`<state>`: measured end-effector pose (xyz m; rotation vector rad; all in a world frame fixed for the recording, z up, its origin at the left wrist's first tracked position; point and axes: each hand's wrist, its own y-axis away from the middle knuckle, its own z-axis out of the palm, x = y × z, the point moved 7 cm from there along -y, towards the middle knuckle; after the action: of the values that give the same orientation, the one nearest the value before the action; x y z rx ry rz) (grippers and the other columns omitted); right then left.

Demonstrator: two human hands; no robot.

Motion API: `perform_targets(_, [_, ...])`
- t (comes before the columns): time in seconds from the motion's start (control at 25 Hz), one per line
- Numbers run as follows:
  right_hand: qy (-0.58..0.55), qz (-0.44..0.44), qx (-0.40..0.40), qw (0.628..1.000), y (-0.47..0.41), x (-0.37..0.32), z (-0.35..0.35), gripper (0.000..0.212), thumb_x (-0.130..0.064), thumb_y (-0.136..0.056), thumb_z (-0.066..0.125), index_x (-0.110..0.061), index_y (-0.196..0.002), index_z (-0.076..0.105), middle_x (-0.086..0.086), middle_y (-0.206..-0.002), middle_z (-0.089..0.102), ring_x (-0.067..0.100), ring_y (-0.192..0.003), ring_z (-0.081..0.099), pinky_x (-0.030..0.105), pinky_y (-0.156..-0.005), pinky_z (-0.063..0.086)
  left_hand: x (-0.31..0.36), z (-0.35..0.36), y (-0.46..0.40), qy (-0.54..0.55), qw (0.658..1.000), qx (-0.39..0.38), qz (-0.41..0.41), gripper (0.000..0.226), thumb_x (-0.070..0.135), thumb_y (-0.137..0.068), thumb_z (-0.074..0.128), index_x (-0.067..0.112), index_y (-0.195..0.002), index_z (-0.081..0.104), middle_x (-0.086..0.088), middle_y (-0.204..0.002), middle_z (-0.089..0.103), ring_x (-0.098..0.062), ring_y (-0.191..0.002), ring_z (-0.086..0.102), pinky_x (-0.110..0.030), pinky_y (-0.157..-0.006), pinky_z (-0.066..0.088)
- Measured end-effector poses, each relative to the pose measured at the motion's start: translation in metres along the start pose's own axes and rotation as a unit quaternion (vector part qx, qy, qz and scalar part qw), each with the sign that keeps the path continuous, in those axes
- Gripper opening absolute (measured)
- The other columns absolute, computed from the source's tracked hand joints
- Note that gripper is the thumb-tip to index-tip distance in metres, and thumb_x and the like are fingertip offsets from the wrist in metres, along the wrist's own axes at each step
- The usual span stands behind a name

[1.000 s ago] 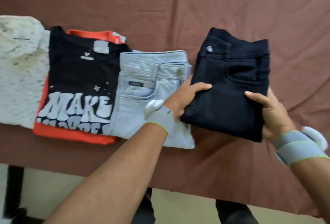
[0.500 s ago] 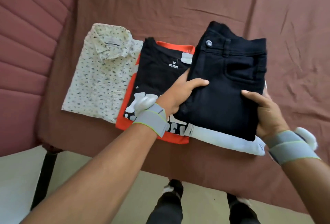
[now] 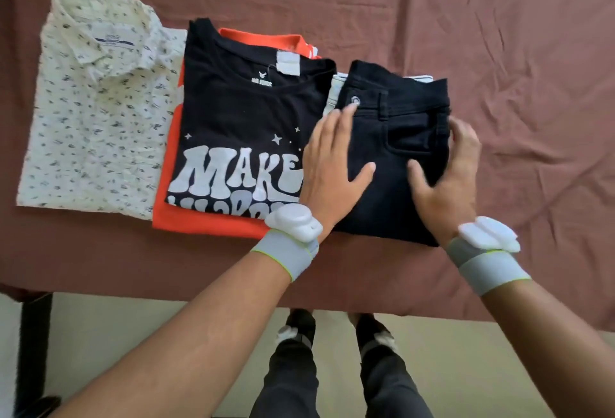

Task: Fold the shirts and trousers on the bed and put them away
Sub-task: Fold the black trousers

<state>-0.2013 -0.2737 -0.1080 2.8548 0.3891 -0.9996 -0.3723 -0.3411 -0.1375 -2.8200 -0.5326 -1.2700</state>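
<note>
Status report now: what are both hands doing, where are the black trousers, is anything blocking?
Left hand and right hand flat on folded black trousers. Trousers stacked on light jeans, beside black T-shirt. Nothing in the way.

Three folded shirts [image 3: 96, 108] [image 3: 246, 124] [image 3: 263, 39], two folded trousers [image 3: 396, 164], the lower pale pair [image 3: 334, 94] barely showing, and two hands [image 3: 332, 167] [image 3: 449, 181].

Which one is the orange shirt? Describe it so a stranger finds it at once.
On the maroon bedsheet, look at the middle of the row of folded clothes, right of the speckled white shirt. The orange shirt lies under the black MAKE t-shirt. Only its bright edges show round that black one; nothing else there is orange.
</note>
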Motion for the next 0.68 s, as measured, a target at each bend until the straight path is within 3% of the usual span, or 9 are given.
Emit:
perform_targets(0.08, [0.122, -0.065, -0.094, 0.986, 0.005, -0.020, 0.028, 0.068, -0.030, -0.091, 0.053, -0.024, -0.152, 0.024, 0.006, -0.161, 0.012, 0.028, -0.148, 0.010, 0.058, -0.115, 0.016, 0.012, 0.015, 0.003, -0.120, 0.991, -0.025, 0.052, 0.070, 0.045, -0.091, 0.048, 0.029, -0.155, 0.023, -0.002, -0.162, 0.020, -0.022, -0.151, 0.006, -0.048, -0.118, 0.018])
perform_targets(0.2, [0.222, -0.015, -0.241, 0.945, 0.010, 0.013, 0.066, 0.061, -0.046, -0.100, 0.031, -0.043, -0.151, -0.001, -0.011, -0.160, -0.018, 0.016, -0.148, -0.017, 0.070, -0.110, 0.008, -0.009, 0.042, 0.002, -0.223, 0.971, -0.078, 0.035, 0.066, 0.049, -0.093, 0.041, 0.036, -0.155, 0.020, 0.001, -0.163, 0.017, -0.021, -0.152, -0.003, -0.059, -0.113, 0.022])
perform_targets(0.48, [0.224, -0.009, -0.261, 0.939, 0.008, 0.040, 0.090, 0.064, -0.047, -0.100, 0.030, -0.045, -0.149, -0.011, -0.012, -0.158, -0.026, 0.014, -0.146, -0.022, 0.066, -0.112, 0.005, -0.025, 0.058, -0.005, -0.237, 0.969, -0.071, 0.024, 0.069, 0.050, -0.089, 0.042, 0.037, -0.154, 0.022, 0.001, -0.161, 0.022, -0.023, -0.152, -0.002, -0.055, -0.114, 0.024])
perform_targets(0.68, [0.230, -0.009, -0.288, 0.930, 0.005, 0.036, 0.090, 0.064, -0.046, -0.099, 0.032, -0.043, -0.151, -0.005, -0.010, -0.159, -0.023, 0.014, -0.146, -0.020, 0.066, -0.111, 0.006, -0.030, 0.061, -0.009, -0.224, 0.970, -0.100, 0.003, 0.071, 0.051, -0.088, 0.043, 0.039, -0.154, 0.020, 0.002, -0.161, 0.021, -0.022, -0.152, -0.004, -0.054, -0.115, 0.024])
